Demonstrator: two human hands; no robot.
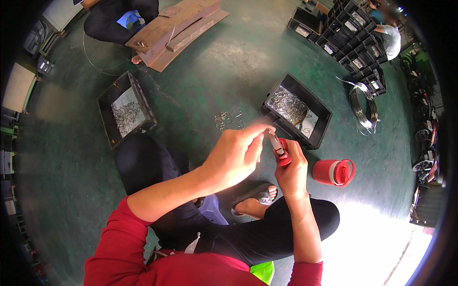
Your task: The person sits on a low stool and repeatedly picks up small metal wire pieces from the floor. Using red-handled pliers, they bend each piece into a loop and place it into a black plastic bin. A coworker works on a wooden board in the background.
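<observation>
My right hand (292,174) is closed around a pair of red-handled pliers (282,155), with the metal jaws pointing up and left. My left hand (234,155) is closed in a pinch, its fingertips at the jaws; whatever it holds is too small to make out. Beyond my hands, several small bent metal hooks (221,121) lie on the green floor. A black crate (309,95) just past the pliers holds a heap of shiny metal pieces (287,106). To the left, another black crate (141,102) contains thin metal pieces (126,117) on a pale lining.
A red lidded jug (327,172) stands right of my right hand. Farther right lie a wire coil (355,107) and stacked black crates (350,28), with a person (391,40) behind them. At the far left, another person (112,21) sits by a rusty steel beam (162,40).
</observation>
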